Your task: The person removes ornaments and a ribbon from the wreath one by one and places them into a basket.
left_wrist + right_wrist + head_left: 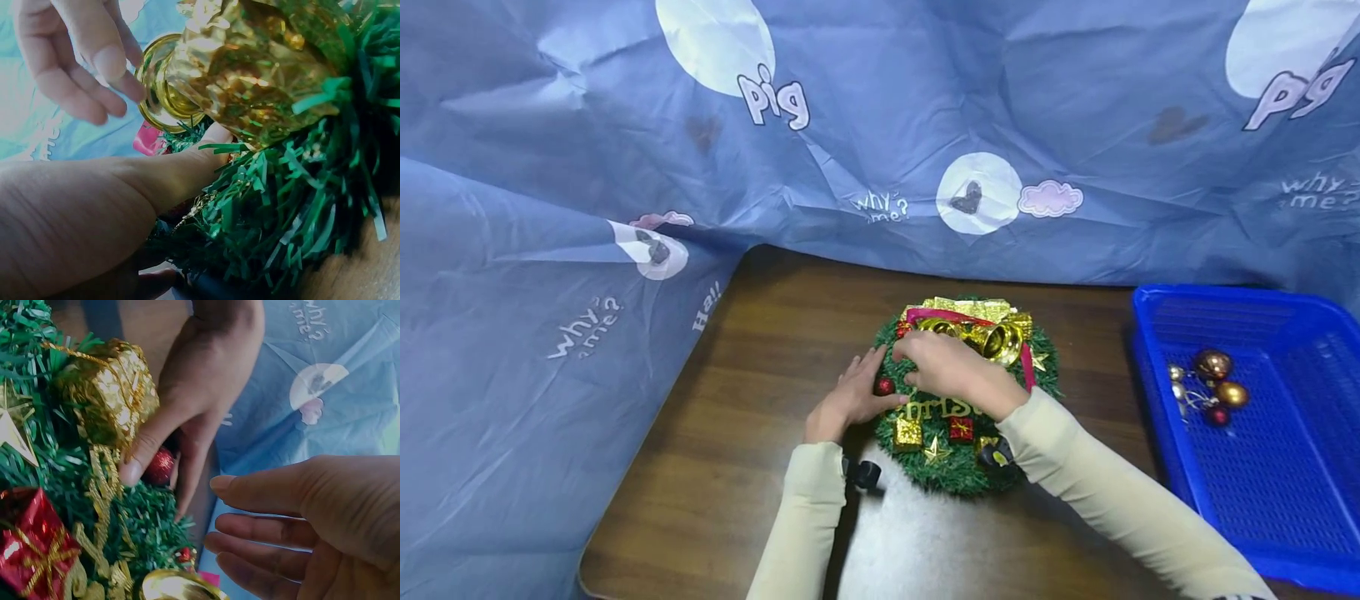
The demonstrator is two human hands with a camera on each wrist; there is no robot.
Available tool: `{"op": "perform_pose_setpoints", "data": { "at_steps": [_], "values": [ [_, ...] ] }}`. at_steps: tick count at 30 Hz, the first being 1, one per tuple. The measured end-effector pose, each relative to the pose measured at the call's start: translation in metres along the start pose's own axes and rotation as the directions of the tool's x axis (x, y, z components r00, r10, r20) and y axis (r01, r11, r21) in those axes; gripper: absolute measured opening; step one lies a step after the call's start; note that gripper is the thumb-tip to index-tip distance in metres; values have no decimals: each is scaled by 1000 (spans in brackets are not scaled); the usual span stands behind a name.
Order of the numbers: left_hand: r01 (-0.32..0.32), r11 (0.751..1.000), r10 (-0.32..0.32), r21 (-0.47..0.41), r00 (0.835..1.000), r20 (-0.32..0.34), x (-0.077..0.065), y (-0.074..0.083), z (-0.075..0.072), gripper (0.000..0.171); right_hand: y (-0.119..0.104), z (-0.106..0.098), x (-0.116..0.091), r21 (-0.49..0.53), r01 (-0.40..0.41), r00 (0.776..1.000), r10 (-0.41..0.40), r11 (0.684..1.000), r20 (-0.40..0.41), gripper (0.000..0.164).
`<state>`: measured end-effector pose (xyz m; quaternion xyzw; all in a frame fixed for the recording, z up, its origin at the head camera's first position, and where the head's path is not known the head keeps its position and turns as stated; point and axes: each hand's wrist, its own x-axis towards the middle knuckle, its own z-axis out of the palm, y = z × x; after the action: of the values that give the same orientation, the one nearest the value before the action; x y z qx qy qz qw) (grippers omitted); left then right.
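A green tinsel Christmas wreath [951,479] lies on the table, trimmed with golden bells [1000,340], gift boxes [907,434], a gold star [936,451] and gold lettering [947,408]. My left hand [850,398] rests at its left edge, fingers fairly straight along the outside. The left thumb touches the wreath's top beside a red glitter ball [160,466], as the right wrist view shows. Over the upper left of the wreath is my right hand [946,367], its fingers loosely bent. Nothing shows between the right fingers [262,531] and thumb in the right wrist view.
A blue plastic basket [1172,450] stands at the right, holding several small ornaments [1231,393] in gold, bronze and red. Blue printed cloth [850,142] hangs behind and to the left of the brown wooden table [722,450].
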<state>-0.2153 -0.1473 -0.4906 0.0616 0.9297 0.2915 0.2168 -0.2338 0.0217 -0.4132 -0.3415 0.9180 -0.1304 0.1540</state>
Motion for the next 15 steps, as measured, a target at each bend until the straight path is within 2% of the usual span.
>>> {"op": "perform_pose_setpoints", "data": {
  "at_steps": [8, 15],
  "values": [
    [-31, 999, 31, -5, 999, -13, -1, 0, 0, 81, -5, 14, 13, -22, 33, 999, -32, 999, 13, 28],
    [-48, 998, 47, -30, 998, -31, -2, -3, 0, 89, -9, 27, 25, -3, 104, 995, -104, 995, -7, 17]
  ]
}}
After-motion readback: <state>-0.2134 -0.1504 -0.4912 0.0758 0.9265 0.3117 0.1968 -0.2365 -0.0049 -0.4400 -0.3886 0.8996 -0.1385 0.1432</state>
